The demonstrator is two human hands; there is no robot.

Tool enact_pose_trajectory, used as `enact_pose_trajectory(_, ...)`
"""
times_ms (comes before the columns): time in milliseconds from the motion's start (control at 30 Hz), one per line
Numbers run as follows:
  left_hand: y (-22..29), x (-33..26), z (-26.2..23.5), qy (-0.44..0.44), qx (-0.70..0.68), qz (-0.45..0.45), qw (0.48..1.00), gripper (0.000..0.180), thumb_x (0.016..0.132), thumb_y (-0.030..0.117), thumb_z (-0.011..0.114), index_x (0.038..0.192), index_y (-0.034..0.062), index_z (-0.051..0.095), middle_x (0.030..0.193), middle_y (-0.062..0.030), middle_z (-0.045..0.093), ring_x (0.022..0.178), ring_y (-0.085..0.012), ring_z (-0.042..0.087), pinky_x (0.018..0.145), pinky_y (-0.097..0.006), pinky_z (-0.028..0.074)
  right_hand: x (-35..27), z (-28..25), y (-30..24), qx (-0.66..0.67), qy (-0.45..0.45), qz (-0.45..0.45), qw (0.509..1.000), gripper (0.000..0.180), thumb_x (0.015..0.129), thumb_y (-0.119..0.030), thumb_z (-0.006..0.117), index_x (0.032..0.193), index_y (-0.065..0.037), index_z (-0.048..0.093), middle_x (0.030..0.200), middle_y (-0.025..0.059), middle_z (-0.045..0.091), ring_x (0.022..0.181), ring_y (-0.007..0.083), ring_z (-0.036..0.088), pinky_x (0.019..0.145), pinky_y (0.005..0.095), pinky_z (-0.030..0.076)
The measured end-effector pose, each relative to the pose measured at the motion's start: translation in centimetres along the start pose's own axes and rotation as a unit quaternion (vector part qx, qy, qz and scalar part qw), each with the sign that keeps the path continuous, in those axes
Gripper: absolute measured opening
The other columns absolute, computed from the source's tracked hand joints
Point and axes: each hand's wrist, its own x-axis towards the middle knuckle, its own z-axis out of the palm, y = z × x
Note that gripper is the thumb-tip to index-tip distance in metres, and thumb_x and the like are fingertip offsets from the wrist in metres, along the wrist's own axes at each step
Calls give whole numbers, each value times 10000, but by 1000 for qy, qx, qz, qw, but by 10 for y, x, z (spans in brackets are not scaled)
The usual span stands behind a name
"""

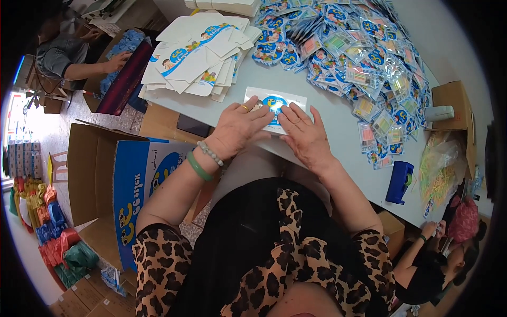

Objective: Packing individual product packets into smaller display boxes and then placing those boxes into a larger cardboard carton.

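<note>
Spotted cloth [319,256] lies nearest, and beyond it the left hand [238,127] and right hand [307,136] rest open on top of a white-and-blue carton [274,101] near the front edge of the table [343,137], where soft, even pressing should help stop it slipping.

Looks bright over the table [346,129], glares white at the opening [15,119] on the far left, glints off the plastic packets [398,84], shows sharp mid-frame, bends and fades to black toward the edges.
</note>
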Motion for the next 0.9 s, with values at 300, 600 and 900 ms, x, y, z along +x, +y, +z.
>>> enact_pose_trajectory(300,-11,-7,6,25,-137,-4,990,387,786,292,709,1135,140,642,1216,-33,624,1208,-330,515,995,-386,438,-1,-3,-4,88,-36,73,993,398,851,-171,655,1243,-211,601,1363,9,530,1331,237,399,1105,522,217)
enact_pose_trajectory(600,-20,-16,7,7,-267,-43,963,431,796,219,711,1208,117,635,1289,-72,587,1298,-317,444,1037,-384,411,-5,3,2,114,-4,51,992,360,875,-214,633,1235,-212,617,1362,14,530,1330,262,391,1108,518,223)
enact_pose_trajectory(900,-24,-23,11,22,-281,-52,958,397,808,141,686,1198,108,619,1293,-72,577,1309,-295,432,1020,-364,439,-1,4,1,147,-3,40,988,336,890,-250,622,1222,-199,637,1359,30,534,1322,279,392,1106,500,229)
